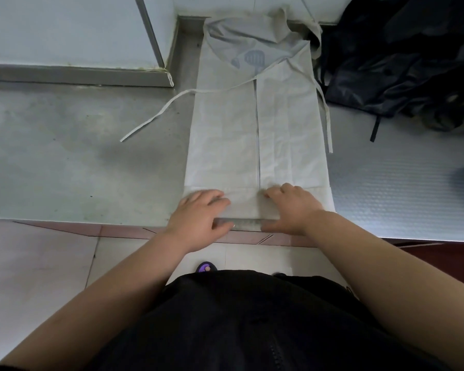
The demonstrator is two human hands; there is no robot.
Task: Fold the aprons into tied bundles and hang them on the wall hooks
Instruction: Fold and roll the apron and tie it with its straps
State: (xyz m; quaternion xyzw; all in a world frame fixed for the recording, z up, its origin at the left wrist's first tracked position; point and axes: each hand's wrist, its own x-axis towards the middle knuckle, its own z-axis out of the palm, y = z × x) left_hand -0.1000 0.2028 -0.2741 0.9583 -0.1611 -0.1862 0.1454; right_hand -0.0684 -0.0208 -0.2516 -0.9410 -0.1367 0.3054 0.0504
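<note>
Two hands hold the folded near end of a pale apron (225, 145) on a steel counter (65, 156).
A loose tie strap (156, 116) trails beyond and left of the left hand (198, 215), which grips the fold, fingers on top, thumb at its near edge. Just beside it, the right hand (292, 207) grips likewise, fingers curled. The apron stretches flat away from both. A heap of dark cloth (402, 62) lies far beyond the right hand.
</note>
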